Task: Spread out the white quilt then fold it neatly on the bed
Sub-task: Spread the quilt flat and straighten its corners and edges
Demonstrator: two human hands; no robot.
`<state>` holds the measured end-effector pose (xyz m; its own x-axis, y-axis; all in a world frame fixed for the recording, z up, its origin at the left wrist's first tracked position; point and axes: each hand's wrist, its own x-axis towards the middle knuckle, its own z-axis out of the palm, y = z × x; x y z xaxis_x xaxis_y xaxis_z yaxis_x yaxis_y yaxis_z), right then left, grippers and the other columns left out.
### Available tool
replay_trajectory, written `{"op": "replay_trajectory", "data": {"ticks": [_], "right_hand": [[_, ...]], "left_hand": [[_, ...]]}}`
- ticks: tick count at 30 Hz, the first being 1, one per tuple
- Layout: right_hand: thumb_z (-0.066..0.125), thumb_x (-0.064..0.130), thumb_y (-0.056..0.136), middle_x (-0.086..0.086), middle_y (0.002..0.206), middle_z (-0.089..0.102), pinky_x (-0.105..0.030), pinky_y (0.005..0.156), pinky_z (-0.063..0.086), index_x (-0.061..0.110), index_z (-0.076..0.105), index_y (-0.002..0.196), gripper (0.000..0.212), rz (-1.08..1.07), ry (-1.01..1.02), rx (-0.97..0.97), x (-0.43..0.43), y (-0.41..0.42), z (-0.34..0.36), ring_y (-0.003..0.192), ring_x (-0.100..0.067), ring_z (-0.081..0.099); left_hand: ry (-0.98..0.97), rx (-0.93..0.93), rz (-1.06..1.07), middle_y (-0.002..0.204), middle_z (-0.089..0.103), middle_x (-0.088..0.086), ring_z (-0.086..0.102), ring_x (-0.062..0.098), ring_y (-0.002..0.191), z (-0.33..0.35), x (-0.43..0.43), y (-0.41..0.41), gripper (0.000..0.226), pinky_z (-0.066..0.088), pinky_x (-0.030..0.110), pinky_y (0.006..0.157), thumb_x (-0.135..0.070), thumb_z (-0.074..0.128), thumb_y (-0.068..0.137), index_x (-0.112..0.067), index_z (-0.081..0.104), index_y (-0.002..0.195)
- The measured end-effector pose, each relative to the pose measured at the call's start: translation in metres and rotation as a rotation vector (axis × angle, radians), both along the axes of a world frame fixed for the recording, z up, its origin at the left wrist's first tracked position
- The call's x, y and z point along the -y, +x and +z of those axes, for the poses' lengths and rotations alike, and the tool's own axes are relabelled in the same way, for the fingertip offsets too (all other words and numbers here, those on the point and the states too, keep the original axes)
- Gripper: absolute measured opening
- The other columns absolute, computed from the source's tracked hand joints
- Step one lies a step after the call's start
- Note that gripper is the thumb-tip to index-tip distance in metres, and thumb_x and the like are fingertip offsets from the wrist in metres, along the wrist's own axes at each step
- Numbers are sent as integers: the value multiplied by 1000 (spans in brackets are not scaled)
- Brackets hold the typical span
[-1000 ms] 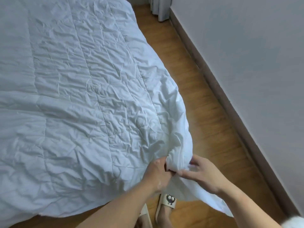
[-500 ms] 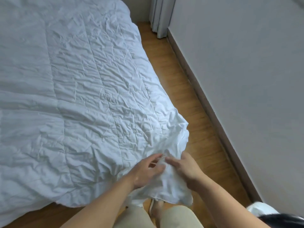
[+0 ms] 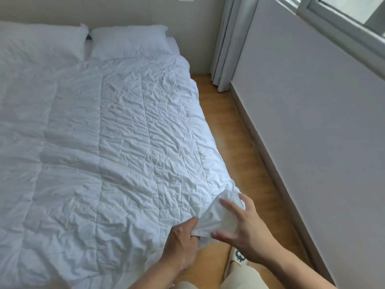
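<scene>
The white quilt (image 3: pixel 116 147) lies spread flat and wrinkled over the bed, reaching from the pillows to the near edge. Its near right corner is bunched up at the bed's corner. My left hand (image 3: pixel 182 245) pinches that corner's lower edge between thumb and fingers. My right hand (image 3: pixel 243 228) cups the same bunched corner from the right, fingers spread around the cloth, thumb under it.
Two white pillows (image 3: pixel 129 41) lie at the head of the bed against the wall. A strip of wooden floor (image 3: pixel 235 142) runs between the bed and the grey wall (image 3: pixel 312 132). A curtain (image 3: pixel 227 44) hangs in the far corner. My slippered foot (image 3: pixel 237 259) stands below my hands.
The view has tilted up, bringing the pillows and window into sight. My hands have lifted the quilt corner from hanging over the bed's side up onto the bed's corner.
</scene>
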<state>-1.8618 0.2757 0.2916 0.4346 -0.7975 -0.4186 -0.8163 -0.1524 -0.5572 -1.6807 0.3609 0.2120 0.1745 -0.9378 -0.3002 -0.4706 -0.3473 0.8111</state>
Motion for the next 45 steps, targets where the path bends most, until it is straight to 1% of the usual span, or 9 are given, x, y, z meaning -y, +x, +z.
{"op": "replay_trajectory", "data": {"ticks": [3,7,11,13,17,24,35,40,45], "right_hand": [[71,86,52,14,160,-13,-25,92,53,51,35,143,104,239,-62,-101,30,-25,-11,121,-14,56],[73,52,73,9,145,30,-26,66,54,40,59,102,34,294,-390,-70,111,-50,-25,92,-15,62],[68,40,74,14,105,60,-35,82,47,33,62,78,10,485,-599,5,220,-72,-2,107,-16,55],[58,34,78,11,80,62,-36,74,50,25,52,77,11,514,-492,3,270,-78,20,82,-19,60],[50,33,79,2,72,63,-41,61,53,22,44,85,13,544,-383,-11,350,-72,45,68,-27,57],[49,30,74,2,74,64,-39,60,51,27,50,84,10,615,-295,70,457,-36,35,72,-24,57],[57,35,78,6,52,49,-38,52,43,37,51,60,20,512,-158,63,681,74,9,50,-13,38],[57,46,77,-6,59,56,-44,55,44,20,50,61,31,461,-136,139,777,120,8,54,-14,38],[71,38,85,6,48,44,-28,49,32,28,39,52,47,530,-124,176,877,169,-3,51,-15,36]], "left_hand": [[-9,22,-58,70,60,2,52,12,62,21,44,-9,14,41,27,57,-10,41,79,-17,53,79],[15,104,-132,69,57,-5,46,10,61,48,117,-32,11,40,27,59,-12,40,78,-16,50,80],[-25,201,-25,72,60,-10,54,7,67,74,194,-55,15,40,22,61,-13,51,85,-24,61,86],[-86,249,18,75,58,-15,53,1,71,81,224,-62,4,40,17,62,-33,60,84,-32,61,88],[68,412,49,108,49,-25,49,-5,99,65,250,-66,49,43,17,86,-63,69,76,-48,50,119],[161,524,555,102,73,-5,70,26,96,17,275,-21,44,52,33,76,-1,74,79,-28,72,114],[128,467,620,77,63,-3,54,22,72,53,507,121,26,39,31,64,-4,57,92,-29,61,88],[111,483,560,72,62,-6,54,18,68,77,601,173,31,40,22,59,-8,60,90,-36,55,77],[131,497,570,72,64,-7,58,17,70,88,693,218,31,38,11,60,-6,60,90,-36,58,79]]}}
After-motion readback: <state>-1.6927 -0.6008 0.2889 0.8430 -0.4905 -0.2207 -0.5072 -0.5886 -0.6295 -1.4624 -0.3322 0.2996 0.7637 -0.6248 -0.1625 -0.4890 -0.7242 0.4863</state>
